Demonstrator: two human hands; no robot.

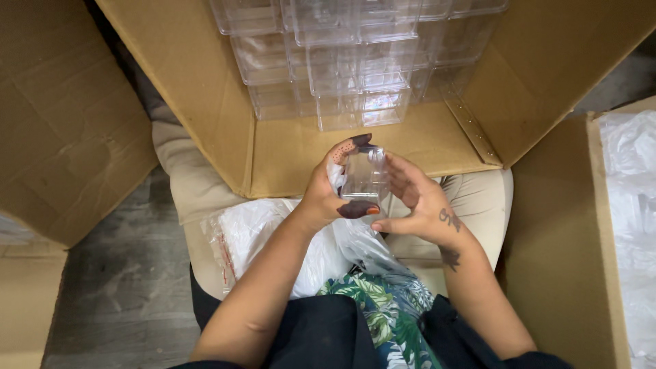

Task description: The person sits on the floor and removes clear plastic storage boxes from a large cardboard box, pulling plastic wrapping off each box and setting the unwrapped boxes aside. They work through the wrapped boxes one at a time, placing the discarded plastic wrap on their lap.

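Two hands are seen from the head view: a small clear plastic box (pixel 365 176) is gripped by the left hand (pixel 335 191), fingers curled over its top and thumb underneath, above the lap; the right hand (pixel 417 201) is held open against its right side, before a cardboard carton (pixel 273 147) of stacked clear boxes (pixel 342 61)

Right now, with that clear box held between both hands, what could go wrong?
The left hand pinches the clear box by fingertips only, so it may slip onto the plastic bag in the lap. The stacked clear boxes in the open carton look unevenly piled; a bump could topple them.
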